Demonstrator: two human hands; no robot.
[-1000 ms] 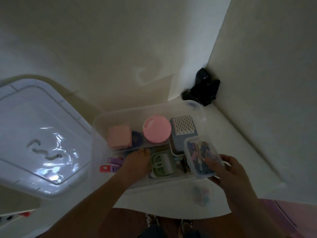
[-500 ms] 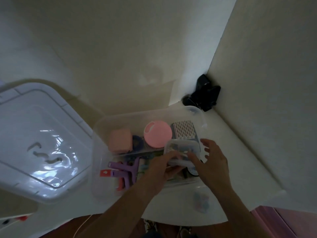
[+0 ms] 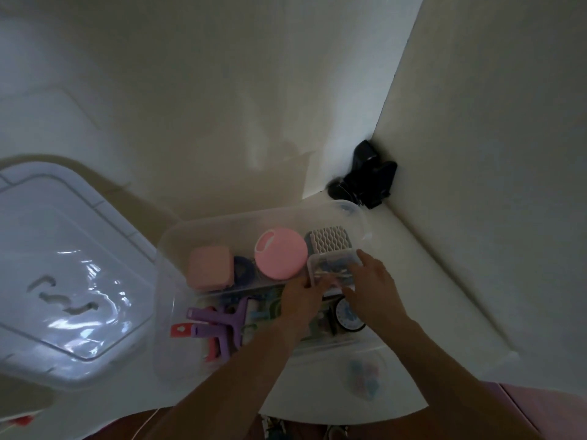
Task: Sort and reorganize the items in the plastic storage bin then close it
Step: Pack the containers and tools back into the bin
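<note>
White table (image 3: 422,300) in wall corner; lid (image 3: 60,274) lies left.

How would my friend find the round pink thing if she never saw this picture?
Look in the clear plastic storage bin on the white table. In its far half, the round pink lid sits between a squarish pink box and a grey wavy-patterned block. It is the only circle, and brighter pink.

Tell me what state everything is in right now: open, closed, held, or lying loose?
Storage bin: open, items inside.
Bin lid: off, lying left of the bin.
Small clear box: closed, held over the bin.
Left hand: holds the box's near edge.
Right hand: fingers on the box.
Pink round container: closed.
</note>
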